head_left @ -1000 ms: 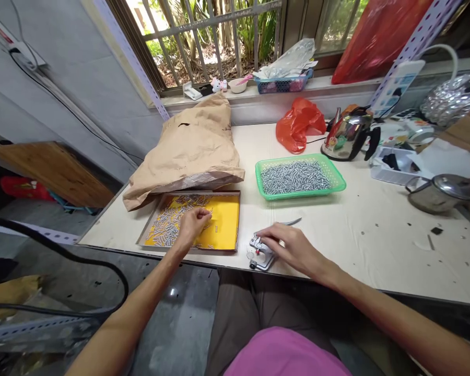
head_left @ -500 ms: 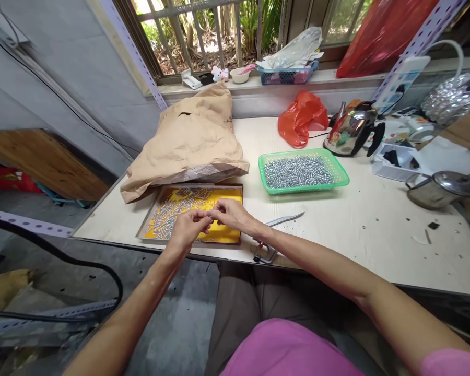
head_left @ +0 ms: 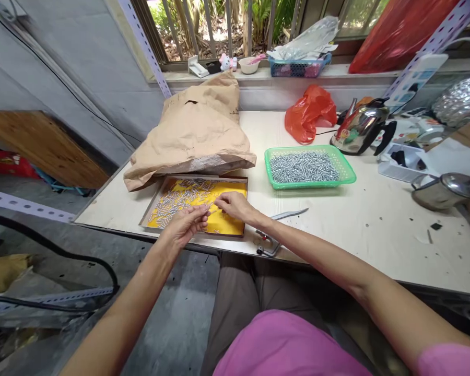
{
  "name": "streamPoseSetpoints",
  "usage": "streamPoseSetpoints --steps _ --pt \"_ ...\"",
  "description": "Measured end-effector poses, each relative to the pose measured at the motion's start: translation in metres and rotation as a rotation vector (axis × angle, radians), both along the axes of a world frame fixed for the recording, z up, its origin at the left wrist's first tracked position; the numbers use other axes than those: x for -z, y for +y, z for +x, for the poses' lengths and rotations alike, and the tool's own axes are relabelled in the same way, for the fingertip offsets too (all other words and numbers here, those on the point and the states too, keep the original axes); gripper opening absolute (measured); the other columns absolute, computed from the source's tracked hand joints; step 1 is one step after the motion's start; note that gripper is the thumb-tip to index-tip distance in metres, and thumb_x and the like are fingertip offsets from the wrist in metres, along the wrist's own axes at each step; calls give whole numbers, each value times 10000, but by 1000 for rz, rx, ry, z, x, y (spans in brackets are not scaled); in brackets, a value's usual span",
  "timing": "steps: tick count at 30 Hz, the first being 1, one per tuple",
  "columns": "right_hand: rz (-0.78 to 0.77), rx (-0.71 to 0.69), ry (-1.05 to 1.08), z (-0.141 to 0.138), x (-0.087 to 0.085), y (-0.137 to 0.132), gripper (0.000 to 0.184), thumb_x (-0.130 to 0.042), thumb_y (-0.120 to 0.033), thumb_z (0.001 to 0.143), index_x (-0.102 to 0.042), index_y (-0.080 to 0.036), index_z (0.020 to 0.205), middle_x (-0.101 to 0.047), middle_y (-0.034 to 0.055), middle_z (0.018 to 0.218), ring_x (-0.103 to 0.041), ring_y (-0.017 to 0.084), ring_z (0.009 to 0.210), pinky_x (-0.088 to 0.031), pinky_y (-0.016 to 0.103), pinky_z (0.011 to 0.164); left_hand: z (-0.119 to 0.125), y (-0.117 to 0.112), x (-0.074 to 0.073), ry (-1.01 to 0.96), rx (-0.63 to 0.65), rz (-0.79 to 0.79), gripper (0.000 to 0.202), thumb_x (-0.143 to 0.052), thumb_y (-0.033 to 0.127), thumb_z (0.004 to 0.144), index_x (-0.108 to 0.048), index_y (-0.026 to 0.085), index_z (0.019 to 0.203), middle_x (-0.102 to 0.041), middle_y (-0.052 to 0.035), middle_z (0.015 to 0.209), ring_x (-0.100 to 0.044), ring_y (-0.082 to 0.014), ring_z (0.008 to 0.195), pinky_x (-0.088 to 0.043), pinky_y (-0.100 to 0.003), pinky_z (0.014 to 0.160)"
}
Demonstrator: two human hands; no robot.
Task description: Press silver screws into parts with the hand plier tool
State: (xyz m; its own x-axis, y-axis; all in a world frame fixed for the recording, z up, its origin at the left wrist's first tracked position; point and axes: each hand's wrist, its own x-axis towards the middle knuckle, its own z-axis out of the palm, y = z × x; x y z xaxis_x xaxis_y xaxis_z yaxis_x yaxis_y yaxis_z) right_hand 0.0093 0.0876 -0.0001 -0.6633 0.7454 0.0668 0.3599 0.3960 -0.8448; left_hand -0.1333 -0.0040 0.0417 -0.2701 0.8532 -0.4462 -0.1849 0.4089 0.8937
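Observation:
A shallow brown tray with a yellow bottom [head_left: 233,187] lies at the table's near left edge, strewn with several small silver metal pieces [head_left: 180,198]. My left hand [head_left: 184,225] hovers over the tray's near edge, fingers curled and pinched around small metal pieces. My right hand [head_left: 234,205] reaches across over the tray's right part, its fingertips pinched close to the left hand's fingertips. What the right fingers hold is too small to make out. A small metal tool with a red part [head_left: 267,244] lies at the table edge under my right forearm.
A green basket [head_left: 347,176] full of silver pieces sits mid-table. A brown paper bag [head_left: 198,130] lies behind the tray. Tweezers [head_left: 292,213], a red plastic bag [head_left: 309,112], a metal kettle [head_left: 362,128] and a steel pot [head_left: 448,190] stand to the right.
My right hand left the small metal tool and crossed left over the yellow tray to meet my left hand. The left hand drew back slightly toward the tray's near edge.

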Motion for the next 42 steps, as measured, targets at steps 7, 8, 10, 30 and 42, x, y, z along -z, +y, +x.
streamPoseSetpoints --steps 7,8,10,30,42 --pt "439 -68 -251 86 -25 -21 275 -400 -247 981 -620 -158 1120 -579 69 961 -548 143 847 -398 238 752 59 -29 -9 137 54 42 347 -805 331 537 -675 131 788 -622 16 669 -518 -65 496 -448 -197 463" --pt "443 -57 -276 105 -27 -29 284 -385 -257 989 -625 -164 1108 -574 63 946 -549 141 836 -400 239 752 71 -31 -8 140 88 31 358 -796 337 542 -678 127 807 -624 15 668 -516 -67 492 -447 -200 459" --pt "430 -19 -357 143 -26 -46 285 -375 -265 993 -631 -170 1074 -570 60 937 -552 139 813 -404 244 745 92 -33 -4 150 150 7 363 -781 341 553 -676 119 821 -622 15 654 -517 -72 484 -448 -205 453" --pt "475 -42 -740 231 -1 -61 185 -436 -134 955 -619 -163 950 -596 68 928 -512 167 818 -277 301 672 146 -7 39 156 319 -304 338 -740 394 532 -538 151 652 -454 85 429 -315 -22 292 -179 -164 303" --pt "430 -51 -694 233 -3 -60 187 -428 -139 959 -614 -156 973 -589 75 946 -501 170 832 -297 299 698 144 3 46 146 398 -465 379 -794 380 455 -534 149 607 -456 88 410 -358 -33 283 -207 -171 298"
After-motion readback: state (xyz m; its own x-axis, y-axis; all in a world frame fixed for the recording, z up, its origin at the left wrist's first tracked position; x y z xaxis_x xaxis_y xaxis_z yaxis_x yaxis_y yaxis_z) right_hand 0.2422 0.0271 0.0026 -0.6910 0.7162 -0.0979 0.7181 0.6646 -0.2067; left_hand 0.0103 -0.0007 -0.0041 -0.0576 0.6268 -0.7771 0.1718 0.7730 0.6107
